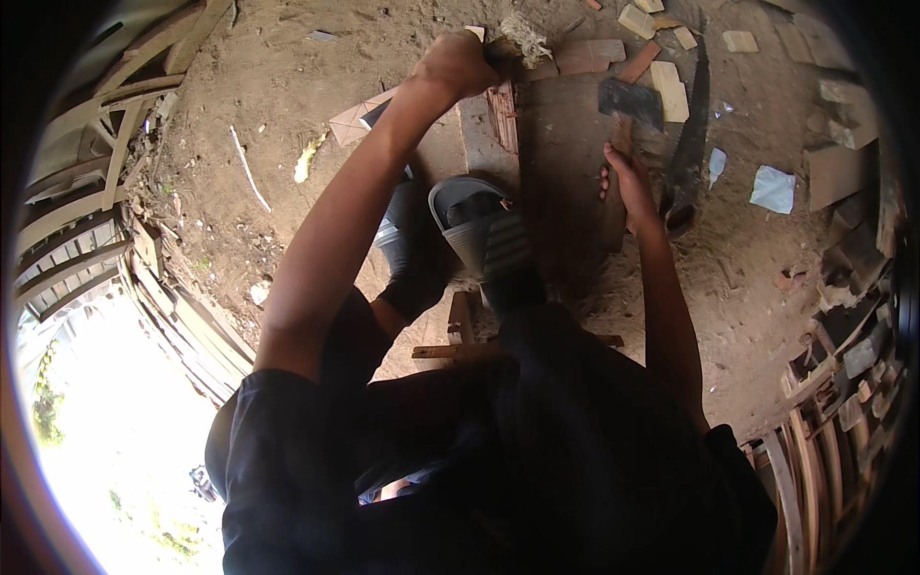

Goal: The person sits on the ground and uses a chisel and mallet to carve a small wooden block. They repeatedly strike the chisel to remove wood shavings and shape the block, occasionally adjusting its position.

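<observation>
My left hand [455, 65] is at the top centre, its fingers closed around a dark, rough piece of wood [502, 59]. Just below, a reddish split part of the wood [502, 117] stands against a flat grey-brown board [476, 134]. The board's near end reaches my sandalled foot [484, 225]. On the right, my right hand [628, 187] grips the wooden handle of a hatchet [631, 103]. Its broad dark head points away from me, apart from the wood in my left hand. The held piece is partly hidden by my fingers.
Pale wood offcuts [669, 91] lie beyond the hatchet, near a tangle of fibre [525, 40]. A long dark strip [695, 125] lies at the right, beside white scraps [772, 190]. Stacked timber [834, 450] lines the right edge. A low wooden seat [455, 352] is beneath me.
</observation>
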The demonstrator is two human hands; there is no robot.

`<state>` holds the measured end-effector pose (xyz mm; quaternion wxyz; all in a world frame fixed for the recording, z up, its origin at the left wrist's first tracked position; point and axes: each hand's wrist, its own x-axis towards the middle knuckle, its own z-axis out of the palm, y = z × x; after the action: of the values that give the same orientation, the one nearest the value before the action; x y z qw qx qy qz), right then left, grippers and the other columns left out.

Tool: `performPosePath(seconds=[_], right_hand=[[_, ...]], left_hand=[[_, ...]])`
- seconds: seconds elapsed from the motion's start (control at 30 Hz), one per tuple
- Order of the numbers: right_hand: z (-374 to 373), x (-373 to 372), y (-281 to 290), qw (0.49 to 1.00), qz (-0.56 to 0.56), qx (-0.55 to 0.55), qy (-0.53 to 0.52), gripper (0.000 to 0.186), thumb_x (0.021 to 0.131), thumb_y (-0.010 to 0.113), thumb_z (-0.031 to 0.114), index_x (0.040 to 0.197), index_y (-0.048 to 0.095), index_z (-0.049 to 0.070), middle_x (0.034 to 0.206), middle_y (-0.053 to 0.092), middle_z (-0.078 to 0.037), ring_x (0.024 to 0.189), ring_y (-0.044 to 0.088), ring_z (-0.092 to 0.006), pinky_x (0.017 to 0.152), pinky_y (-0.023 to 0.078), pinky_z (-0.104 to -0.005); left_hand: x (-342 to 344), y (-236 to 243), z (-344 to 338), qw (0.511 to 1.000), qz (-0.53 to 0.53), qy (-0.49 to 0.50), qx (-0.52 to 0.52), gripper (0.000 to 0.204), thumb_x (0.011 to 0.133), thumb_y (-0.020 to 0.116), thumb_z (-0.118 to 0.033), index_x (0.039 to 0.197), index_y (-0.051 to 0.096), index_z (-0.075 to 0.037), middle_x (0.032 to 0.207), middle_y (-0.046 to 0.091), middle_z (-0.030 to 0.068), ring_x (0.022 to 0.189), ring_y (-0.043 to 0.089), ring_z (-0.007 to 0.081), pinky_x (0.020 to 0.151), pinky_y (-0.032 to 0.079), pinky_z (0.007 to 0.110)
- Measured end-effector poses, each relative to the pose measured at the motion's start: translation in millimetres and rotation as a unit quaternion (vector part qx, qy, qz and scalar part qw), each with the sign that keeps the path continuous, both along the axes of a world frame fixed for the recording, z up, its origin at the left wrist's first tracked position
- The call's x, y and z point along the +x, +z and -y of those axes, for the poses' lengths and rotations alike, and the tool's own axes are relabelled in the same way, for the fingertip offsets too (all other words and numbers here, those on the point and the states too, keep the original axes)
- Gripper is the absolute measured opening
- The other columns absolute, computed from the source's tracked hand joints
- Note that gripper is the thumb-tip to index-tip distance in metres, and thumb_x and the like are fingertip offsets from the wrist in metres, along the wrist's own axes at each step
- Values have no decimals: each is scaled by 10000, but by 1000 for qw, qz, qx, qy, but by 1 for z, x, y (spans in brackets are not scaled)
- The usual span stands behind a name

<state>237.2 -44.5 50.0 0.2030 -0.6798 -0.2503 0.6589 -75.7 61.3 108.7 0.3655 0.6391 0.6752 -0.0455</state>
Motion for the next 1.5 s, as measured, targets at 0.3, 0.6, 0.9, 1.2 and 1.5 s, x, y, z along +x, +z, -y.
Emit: performPosePath(seconds=[0.3, 0.6, 0.9, 1.2, 1.5], right_hand=[[3, -7, -9, 1000, 13, 21, 8, 290, 1001, 636, 369, 1016, 591, 83, 744, 574, -1, 611, 575, -112, 562, 489, -297], [8, -5, -17, 1000, 8, 27, -12, 270, 1002, 642, 336, 1033, 598, 71, 742, 570, 1, 615, 576, -105, 558, 492, -288], [8, -7, -17, 999, 22, 33, -11, 292, 990, 659, 321, 1107, 633, 54, 757, 580, 0, 623, 576, -104, 555, 486, -285], [7, -9, -21, 999, 27, 13, -23, 332, 972, 683, 364, 1164, 625, 100, 750, 570, 7, 602, 558, -106, 555, 471, -287], [3, -13, -17, 997, -39, -30, -56, 376, 976, 668, 333, 1213, 613, 46, 788, 576, -14, 633, 565, -122, 599, 493, -303]], left_hand=[[18, -12, 16, 992, -61, 49, 96, 563, 804, 763, -498, 972, 745, 40, 955, 722, 287, 973, 727, 409, 881, 590, 473], [5, 9, 8, 992, 80, 83, 58, 410, 841, 775, -397, 1032, 759, -35, 982, 762, 194, 884, 763, 314, 830, 612, 415], [-22, 42, -2, 992, 41, -109, 45, 384, 888, 792, -341, 1112, 721, -37, 907, 749, 140, 859, 737, 259, 802, 584, 420], [-24, 0, 26, 958, 74, -224, 162, 224, 838, 733, -145, 1020, 728, -15, 914, 745, 191, 853, 726, 386, 786, 587, 456], [-23, -8, 27, 943, 24, -299, 146, 260, 855, 711, -117, 1113, 707, -86, 971, 744, 165, 956, 730, 343, 853, 587, 467]])
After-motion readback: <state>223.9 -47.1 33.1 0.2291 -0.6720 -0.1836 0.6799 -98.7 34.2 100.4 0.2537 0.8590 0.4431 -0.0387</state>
